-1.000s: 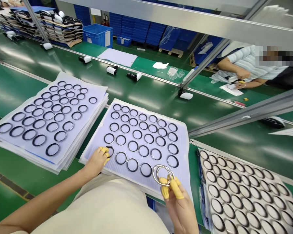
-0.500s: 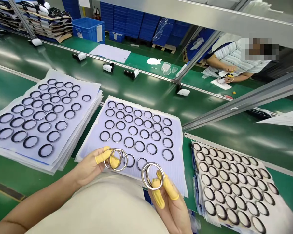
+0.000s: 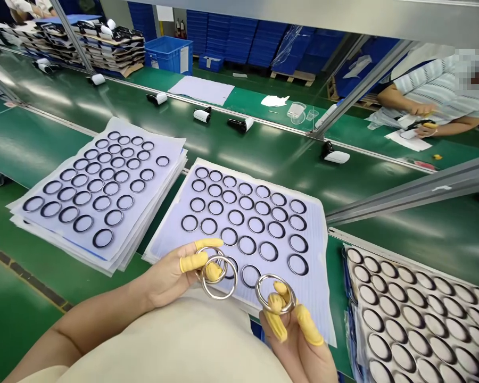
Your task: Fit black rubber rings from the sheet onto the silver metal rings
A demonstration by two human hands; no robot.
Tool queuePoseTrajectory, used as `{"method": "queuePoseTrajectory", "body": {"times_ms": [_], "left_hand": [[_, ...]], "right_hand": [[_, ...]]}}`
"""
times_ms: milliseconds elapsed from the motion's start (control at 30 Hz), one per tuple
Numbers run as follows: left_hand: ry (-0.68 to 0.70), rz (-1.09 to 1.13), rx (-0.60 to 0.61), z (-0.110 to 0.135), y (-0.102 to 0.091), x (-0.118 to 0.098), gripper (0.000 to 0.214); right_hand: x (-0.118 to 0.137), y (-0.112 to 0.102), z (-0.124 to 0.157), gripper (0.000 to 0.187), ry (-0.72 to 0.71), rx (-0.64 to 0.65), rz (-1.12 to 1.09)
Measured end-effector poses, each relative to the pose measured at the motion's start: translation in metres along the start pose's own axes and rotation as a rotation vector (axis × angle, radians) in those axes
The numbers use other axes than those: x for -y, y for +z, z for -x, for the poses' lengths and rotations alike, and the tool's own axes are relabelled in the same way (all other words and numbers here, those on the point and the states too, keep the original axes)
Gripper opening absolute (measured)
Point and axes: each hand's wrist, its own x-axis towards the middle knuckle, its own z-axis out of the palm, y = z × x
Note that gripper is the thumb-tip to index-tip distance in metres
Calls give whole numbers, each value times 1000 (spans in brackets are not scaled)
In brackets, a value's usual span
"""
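Observation:
Shiny metal rings (image 3: 236,276) overlap in my left hand (image 3: 170,279), whose yellow-cotted fingers are closed on them. One fingertip shows through the ring openings. My right hand (image 3: 297,338), also in yellow finger cots, grips a metal ring (image 3: 258,293) by its lower right side; whether a second lies against it I cannot tell. Both hands hover over the near edge of a white sheet (image 3: 313,298) bearing rows of dark-edged rings (image 3: 298,264). The held rings partly cover the nearest row.
Stacked white sheets (image 3: 165,146) with more rings lie to the left. Another ring-covered stack (image 3: 363,340) is at right. Beyond runs a green conveyor carrying black-and-white parts (image 3: 245,125). A metal post (image 3: 415,197) slants at right. Across the line, a person (image 3: 427,96) handles a part.
The view has swung left, so the scene sits further right. My left thumb and finger have shifted on the rings, which now spread apart more. The right-hand ring has tilted flatter.

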Motion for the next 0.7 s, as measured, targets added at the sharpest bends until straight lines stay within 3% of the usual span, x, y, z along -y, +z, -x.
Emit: {"method": "queuePoseTrajectory", "body": {"times_ms": [67,133,200,267,300,367,533,700], "left_hand": [[40,-35,19,-1,-5,0,47],[183,-202,52,-4,-14,-1,37],[424,-572,26,-10,-29,1,18],[662,-1086,-59,-18,-49,7,22],[736,-1341,-97,-23,-59,12,26],[745,-1729,-101,-32,-77,26,30],[611,-1829,-65,-51,-102,58,13],[508,-1657,-97,-50,-89,48,11]], "right_hand": [[-2,-6,-4,28,-97,-11,132],[-6,-20,-11,25,-249,-60,380],[-11,-39,-21,25,-440,-131,736],[-18,-58,-34,31,-597,-182,1061],[-21,-66,-41,33,-623,-185,1140],[-28,-76,-52,36,-619,-166,1203],[-36,-76,-65,42,-540,-160,1174],[-23,-54,-46,40,-409,-181,1005]]}}
